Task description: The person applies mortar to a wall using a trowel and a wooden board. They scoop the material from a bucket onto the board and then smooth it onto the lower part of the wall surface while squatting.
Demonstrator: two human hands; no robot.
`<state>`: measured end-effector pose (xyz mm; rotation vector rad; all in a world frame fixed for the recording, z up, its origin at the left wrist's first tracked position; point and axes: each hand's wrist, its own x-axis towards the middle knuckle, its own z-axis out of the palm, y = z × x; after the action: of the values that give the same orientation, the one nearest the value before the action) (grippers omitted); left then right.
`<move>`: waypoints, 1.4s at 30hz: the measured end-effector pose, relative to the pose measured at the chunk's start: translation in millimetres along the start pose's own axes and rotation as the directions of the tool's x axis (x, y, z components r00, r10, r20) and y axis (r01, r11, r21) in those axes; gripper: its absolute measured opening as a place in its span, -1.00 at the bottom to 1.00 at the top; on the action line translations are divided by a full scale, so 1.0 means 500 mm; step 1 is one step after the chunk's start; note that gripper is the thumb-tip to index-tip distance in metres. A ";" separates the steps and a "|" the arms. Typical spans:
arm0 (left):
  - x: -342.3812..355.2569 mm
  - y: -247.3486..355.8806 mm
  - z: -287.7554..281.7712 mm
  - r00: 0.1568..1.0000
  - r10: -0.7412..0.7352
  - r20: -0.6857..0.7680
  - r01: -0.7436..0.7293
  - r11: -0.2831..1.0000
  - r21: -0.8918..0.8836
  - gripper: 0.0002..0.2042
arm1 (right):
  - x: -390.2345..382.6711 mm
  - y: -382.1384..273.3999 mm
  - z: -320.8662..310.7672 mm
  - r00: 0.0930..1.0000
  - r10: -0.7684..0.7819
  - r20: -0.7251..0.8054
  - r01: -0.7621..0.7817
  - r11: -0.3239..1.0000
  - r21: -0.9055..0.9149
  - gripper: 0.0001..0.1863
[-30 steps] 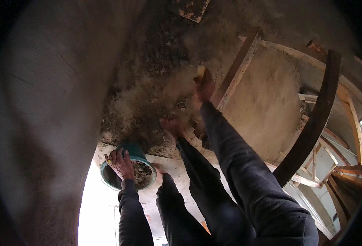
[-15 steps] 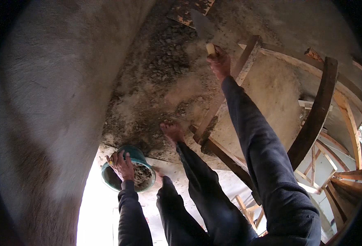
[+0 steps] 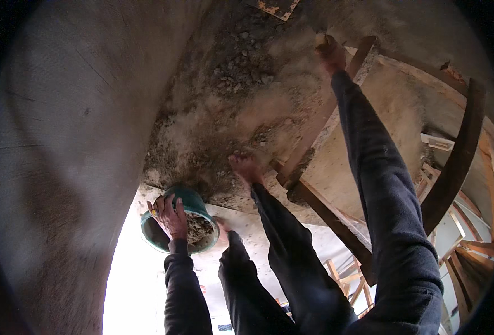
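Above the rough floor (image 3: 224, 128), we rest our left hand (image 3: 172, 220), fingers spread, on the green bucket (image 3: 188, 197); our right hand (image 3: 332, 57) wraps its fingers around a yellowish handle (image 3: 321, 39).

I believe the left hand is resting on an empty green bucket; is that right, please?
Not quite: the green bucket is not empty, as the head view shows crumbly grey-brown debris inside it. The left hand is indeed resting on it.
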<state>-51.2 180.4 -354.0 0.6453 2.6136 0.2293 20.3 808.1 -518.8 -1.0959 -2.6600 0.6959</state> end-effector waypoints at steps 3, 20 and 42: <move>-0.009 -0.012 -0.008 1.000 -0.028 0.004 0.028 1.000 -0.005 -0.75 | -0.013 -0.104 -0.030 0.910 0.284 0.301 -0.358 0.905 0.229 -0.41; -0.004 -0.001 -0.006 0.999 -0.048 0.009 0.048 0.999 0.009 -0.76 | -0.147 -0.185 -0.061 0.725 -0.148 0.673 0.231 0.972 -0.036 -0.36; 0.012 0.010 0.004 1.000 -0.011 -0.009 0.011 1.000 -0.016 -0.76 | -0.158 -0.019 0.085 0.967 0.117 0.225 -0.090 0.988 -0.125 -0.51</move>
<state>-53.0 187.5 -356.7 0.6260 2.6211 0.2496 56.2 731.7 -550.6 -1.2628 -2.8870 0.7415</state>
